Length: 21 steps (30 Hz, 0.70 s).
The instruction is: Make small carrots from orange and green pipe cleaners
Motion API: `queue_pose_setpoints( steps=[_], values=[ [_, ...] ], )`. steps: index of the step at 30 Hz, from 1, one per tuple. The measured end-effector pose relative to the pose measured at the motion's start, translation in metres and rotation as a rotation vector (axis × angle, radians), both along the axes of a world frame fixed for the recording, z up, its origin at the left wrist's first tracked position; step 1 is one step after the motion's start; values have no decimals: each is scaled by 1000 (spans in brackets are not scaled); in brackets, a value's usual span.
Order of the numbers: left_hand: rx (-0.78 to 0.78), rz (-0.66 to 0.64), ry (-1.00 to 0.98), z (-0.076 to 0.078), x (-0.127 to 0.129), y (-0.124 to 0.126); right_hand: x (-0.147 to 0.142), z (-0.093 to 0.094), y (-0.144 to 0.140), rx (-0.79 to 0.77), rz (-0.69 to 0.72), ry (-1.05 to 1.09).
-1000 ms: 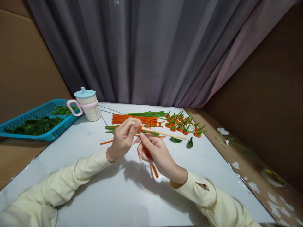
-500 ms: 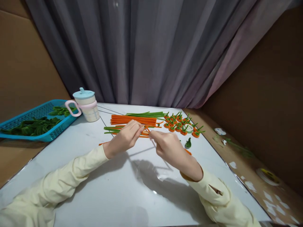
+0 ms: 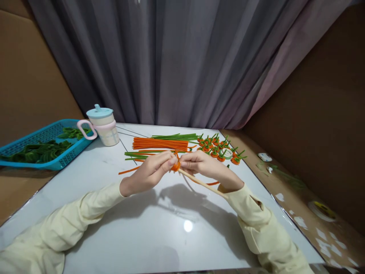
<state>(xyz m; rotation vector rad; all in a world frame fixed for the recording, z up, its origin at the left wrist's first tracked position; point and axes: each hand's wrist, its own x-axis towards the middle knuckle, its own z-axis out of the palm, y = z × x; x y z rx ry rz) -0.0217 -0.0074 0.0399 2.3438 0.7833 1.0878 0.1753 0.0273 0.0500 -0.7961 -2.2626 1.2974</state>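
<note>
A: Both hands meet over the middle of the white table (image 3: 159,236). The left hand (image 3: 149,173) has thumb and fingertips pinched together on a small orange coil (image 3: 176,166).

B: And the right hand (image 3: 203,165) closes on the same coil from the three o'clock side, fingertips pressed against it. A thin wooden stick (image 3: 203,184) runs from the coil down toward five o'clock, passing under the right wrist.

A: Behind the hands, at twelve o'clock, lies a bundle of orange stems (image 3: 161,144), with green stems (image 3: 176,137) just beyond it.

B: At one o'clock, a cluster of finished orange pieces (image 3: 218,148) with green tails, and a roll of tape (image 3: 227,153) among them.

A: Far out at ten o'clock, a lidded cup (image 3: 104,125) stands touching a blue basket (image 3: 51,164) holding green leaves (image 3: 37,150).
</note>
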Motion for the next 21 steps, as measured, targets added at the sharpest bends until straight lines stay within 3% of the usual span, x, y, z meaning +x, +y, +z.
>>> queue_pose_setpoints(
  steps=[2, 4, 9, 11, 16, 21],
  values=[
    [-25, 7, -77, -1, 2, -1, 1, -6, 6, -248, 91, 72],
    [-80, 31, -152, -3, 4, 0, -2, -13, 8, -381, 111, 129],
    [-413, -19, -391, -10, 6, 7, -23, -29, -2, -530, 89, 345],
    [-422, 12, -445, -12, 6, 10, -33, -32, -11, -547, 46, 404],
    [-64, 341, -359, -10, 1, 16, -48, -34, -28, -506, -186, 401],
    [257, 440, -227, -16, -4, 30, -43, -26, -35, -103, -279, 142]
  ],
)
